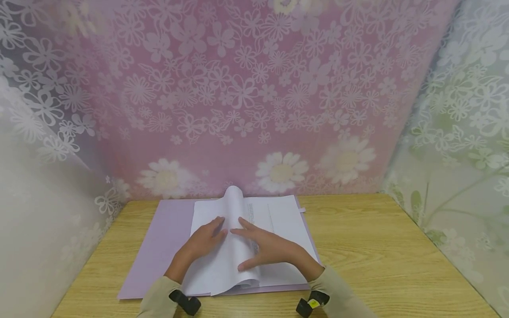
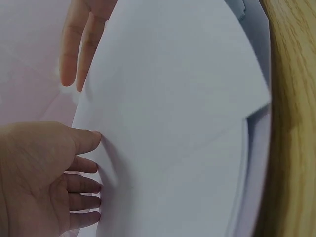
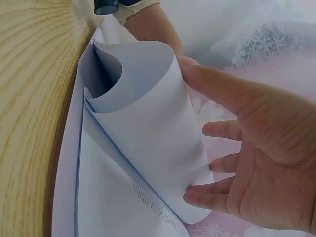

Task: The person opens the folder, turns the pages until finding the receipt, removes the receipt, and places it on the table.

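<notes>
White paper sheets [image 1: 234,247] arch up in a loose roll over the middle of an open lilac folder [image 1: 159,247]. My left hand [image 1: 204,240] rests its fingertips on the left side of the arch; in the left wrist view its thumb and fingers [image 2: 85,183] meet the paper's edge without curling round it. From the other side, my right hand [image 1: 270,245] touches the same curled sheets with spread fingers. In the right wrist view its thumb [image 3: 212,81] lies against the roll's top. Under the arch, a printed page [image 1: 278,229] lies flat on the right.
The folder lies on a wood-grain table [image 1: 377,247]. Flower-patterned curtains [image 1: 254,110] hang behind and on both sides. Black straps with small devices sit on both wrists. A small white tab [image 1: 302,210] sticks out at the folder's right edge.
</notes>
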`<state>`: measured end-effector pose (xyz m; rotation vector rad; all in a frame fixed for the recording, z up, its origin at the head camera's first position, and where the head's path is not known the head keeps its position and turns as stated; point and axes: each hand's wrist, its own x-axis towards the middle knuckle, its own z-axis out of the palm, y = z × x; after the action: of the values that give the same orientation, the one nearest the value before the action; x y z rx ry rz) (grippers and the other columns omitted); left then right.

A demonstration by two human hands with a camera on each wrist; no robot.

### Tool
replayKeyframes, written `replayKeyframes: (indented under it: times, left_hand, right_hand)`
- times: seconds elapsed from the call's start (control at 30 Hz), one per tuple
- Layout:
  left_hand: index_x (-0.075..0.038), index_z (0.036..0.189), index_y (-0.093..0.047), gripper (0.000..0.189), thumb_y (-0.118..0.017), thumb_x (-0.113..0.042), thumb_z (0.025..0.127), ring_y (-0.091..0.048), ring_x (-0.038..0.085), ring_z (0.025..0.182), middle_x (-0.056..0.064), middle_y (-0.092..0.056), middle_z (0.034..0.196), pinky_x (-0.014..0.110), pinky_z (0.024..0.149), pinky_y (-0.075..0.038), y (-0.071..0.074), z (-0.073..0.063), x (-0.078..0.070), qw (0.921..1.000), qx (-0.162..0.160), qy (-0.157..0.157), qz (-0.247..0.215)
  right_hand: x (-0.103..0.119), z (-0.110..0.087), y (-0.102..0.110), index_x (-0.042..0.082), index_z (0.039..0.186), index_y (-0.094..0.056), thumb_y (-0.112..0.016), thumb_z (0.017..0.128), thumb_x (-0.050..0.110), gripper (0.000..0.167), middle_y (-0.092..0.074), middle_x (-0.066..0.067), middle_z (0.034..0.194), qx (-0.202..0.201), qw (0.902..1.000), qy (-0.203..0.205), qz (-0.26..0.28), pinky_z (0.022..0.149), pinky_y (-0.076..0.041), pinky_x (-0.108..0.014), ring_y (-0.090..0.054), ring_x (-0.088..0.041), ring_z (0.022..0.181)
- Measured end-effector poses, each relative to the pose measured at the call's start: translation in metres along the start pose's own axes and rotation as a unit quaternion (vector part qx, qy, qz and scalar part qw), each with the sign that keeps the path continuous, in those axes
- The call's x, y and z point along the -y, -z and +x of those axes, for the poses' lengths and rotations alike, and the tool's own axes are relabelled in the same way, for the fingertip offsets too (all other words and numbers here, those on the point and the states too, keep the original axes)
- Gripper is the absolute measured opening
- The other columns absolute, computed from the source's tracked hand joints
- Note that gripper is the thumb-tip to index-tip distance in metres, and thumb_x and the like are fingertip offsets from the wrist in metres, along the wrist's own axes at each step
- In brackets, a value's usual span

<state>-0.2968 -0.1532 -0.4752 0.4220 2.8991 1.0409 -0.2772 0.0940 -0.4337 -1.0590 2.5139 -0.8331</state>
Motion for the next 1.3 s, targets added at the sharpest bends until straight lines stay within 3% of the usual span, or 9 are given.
replayKeyframes:
  times: [0.33,0.63,0.93,1.13,1.3]
  left_hand:
    - [0.001,0.153,-0.043,0.057,-0.052,-0.032,0.107,-0.036,0.043,0.149,0.023,-0.04,0.159,0.058,0.121,-0.031,0.008,-0.002,-0.001,0.9999,-0.003,0.009,-0.013]
    - [0.001,0.152,-0.045,0.058,-0.057,-0.031,0.105,-0.035,0.042,0.15,0.023,-0.041,0.159,0.057,0.122,-0.029,0.008,-0.001,0.001,0.9999,-0.008,0.0,-0.012]
    - [0.0,0.146,-0.052,0.054,-0.062,-0.029,0.102,-0.039,0.045,0.147,0.024,-0.046,0.155,0.059,0.12,-0.032,0.008,-0.004,0.0,1.0,0.001,0.008,-0.004]
    - [-0.001,0.146,-0.054,0.052,-0.062,-0.028,0.102,-0.04,0.046,0.146,0.024,-0.047,0.155,0.061,0.119,-0.033,0.008,-0.005,-0.001,0.9995,0.018,0.021,0.012]
    - [-0.001,0.146,-0.053,0.053,-0.062,-0.027,0.101,-0.041,0.046,0.145,0.024,-0.048,0.154,0.061,0.118,-0.033,0.008,-0.005,-0.001,0.9991,0.026,0.024,0.021]
  right_hand:
    - [0.002,0.0,-0.007,0.025,0.158,-0.04,-0.089,0.076,0.045,0.097,-0.016,-0.009,0.172,0.027,0.9995,0.015,-0.007,0.124,-0.029,-0.052,-0.021,-0.028,0.158]
    - [0.004,0.002,-0.019,0.023,0.153,-0.048,-0.086,0.08,0.044,0.085,-0.033,-0.01,0.166,0.022,0.9982,0.034,-0.044,0.124,-0.028,-0.056,-0.024,-0.034,0.157]
    - [0.002,0.007,-0.026,0.017,0.142,-0.062,-0.084,0.082,0.045,0.07,-0.042,-0.008,0.161,0.031,0.9946,0.052,-0.085,0.125,-0.029,-0.051,-0.023,-0.036,0.157]
    - [0.001,0.008,-0.023,0.017,0.144,-0.059,-0.081,0.085,0.047,0.07,-0.042,-0.008,0.162,0.032,0.9945,0.06,-0.08,0.124,-0.03,-0.051,-0.026,-0.034,0.156]
    - [-0.004,0.004,-0.004,0.019,0.148,-0.055,-0.08,0.087,0.045,0.071,-0.038,-0.006,0.165,0.001,0.9987,0.043,-0.029,0.123,-0.031,-0.054,-0.029,-0.028,0.156]
